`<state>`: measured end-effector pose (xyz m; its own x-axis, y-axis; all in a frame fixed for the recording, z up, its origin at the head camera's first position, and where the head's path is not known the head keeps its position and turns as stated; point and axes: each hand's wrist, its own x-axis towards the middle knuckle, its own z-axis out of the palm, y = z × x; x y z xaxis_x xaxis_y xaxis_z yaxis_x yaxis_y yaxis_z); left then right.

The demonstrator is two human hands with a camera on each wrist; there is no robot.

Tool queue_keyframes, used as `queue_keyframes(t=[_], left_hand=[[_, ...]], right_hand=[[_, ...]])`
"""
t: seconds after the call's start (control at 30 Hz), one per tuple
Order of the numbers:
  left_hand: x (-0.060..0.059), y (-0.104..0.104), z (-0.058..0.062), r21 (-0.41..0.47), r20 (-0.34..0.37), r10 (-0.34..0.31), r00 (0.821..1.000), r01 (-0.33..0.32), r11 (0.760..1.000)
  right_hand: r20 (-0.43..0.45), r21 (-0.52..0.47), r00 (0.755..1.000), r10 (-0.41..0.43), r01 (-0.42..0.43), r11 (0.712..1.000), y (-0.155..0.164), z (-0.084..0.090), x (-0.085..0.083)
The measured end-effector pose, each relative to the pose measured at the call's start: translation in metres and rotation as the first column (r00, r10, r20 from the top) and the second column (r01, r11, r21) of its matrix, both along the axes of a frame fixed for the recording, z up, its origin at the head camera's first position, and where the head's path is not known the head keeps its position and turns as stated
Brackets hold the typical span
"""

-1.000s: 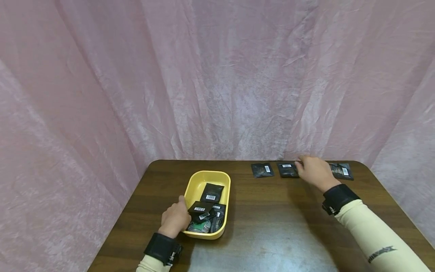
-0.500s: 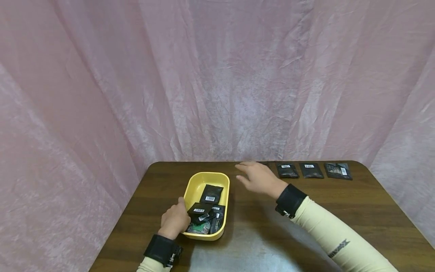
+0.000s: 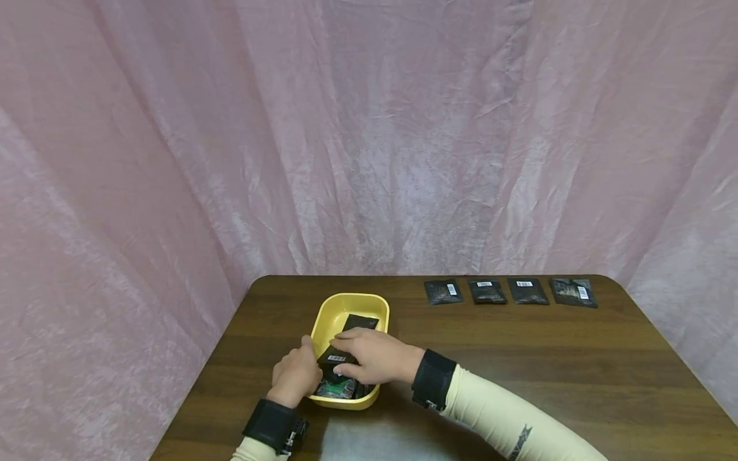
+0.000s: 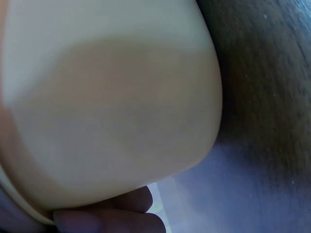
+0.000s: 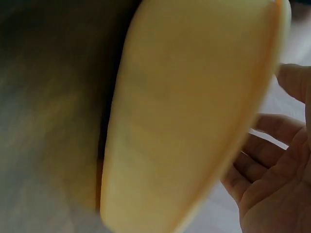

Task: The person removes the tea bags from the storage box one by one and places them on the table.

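Observation:
A yellow plastic tub (image 3: 330, 315) holds black packets (image 3: 336, 358) with barcode labels and a packet with a green patch (image 3: 340, 388). My left hand (image 3: 295, 372) grips the tub's left rim; in the left wrist view its fingertips (image 4: 116, 221) curl at the edge beside the outer wall. Reaching over the right rim, my right hand (image 3: 377, 354) hovers over the packets, thumb and fingers apart. It hides part of the pile. The right wrist view shows the tub's outer wall (image 5: 184, 111) and the right hand (image 5: 274, 179) beyond the rim, fingers loosely bent.
Several black packets lie in a spaced row along the table's back edge, from a leftmost packet (image 3: 444, 292) to a rightmost one (image 3: 573, 292). The brown wooden table (image 3: 519, 365) has rounded back corners. A pink curtain (image 3: 369, 141) hangs behind it.
My right hand has left the row of packets at the back right and swung left, down to the tub. The left hand has stayed on the rim.

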<state>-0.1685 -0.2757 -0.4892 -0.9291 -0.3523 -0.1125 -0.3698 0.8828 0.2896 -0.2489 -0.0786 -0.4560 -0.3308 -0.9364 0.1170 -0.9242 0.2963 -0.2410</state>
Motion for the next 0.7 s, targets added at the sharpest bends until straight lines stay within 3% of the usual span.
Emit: queue_keyframes(t=[0.2,0.37,0.57,0.7], left_hand=[[0.001,0.000,0.000,0.002,0.002,-0.008,1.000,0.008,1.000],[0.000,0.001,0.000,-0.001,0.007,-0.009,1.000,0.009,1.000],[0.000,0.002,0.001,0.002,0.008,-0.001,1.000,0.001,1.000],[0.000,0.001,0.002,0.008,0.022,0.007,1.000,-0.007,1.000]], right_hand=[[-0.009,0.082,0.998,0.057,-0.056,0.995,-0.016,-0.015,0.009],[-0.004,0.131,0.999,0.035,-0.034,0.991,-0.019,-0.023,0.012],[0.038,0.074,0.999,-0.021,0.018,0.997,-0.020,-0.031,0.010],[-0.026,0.035,1.000,-0.017,0.018,0.999,-0.021,-0.034,0.011]])
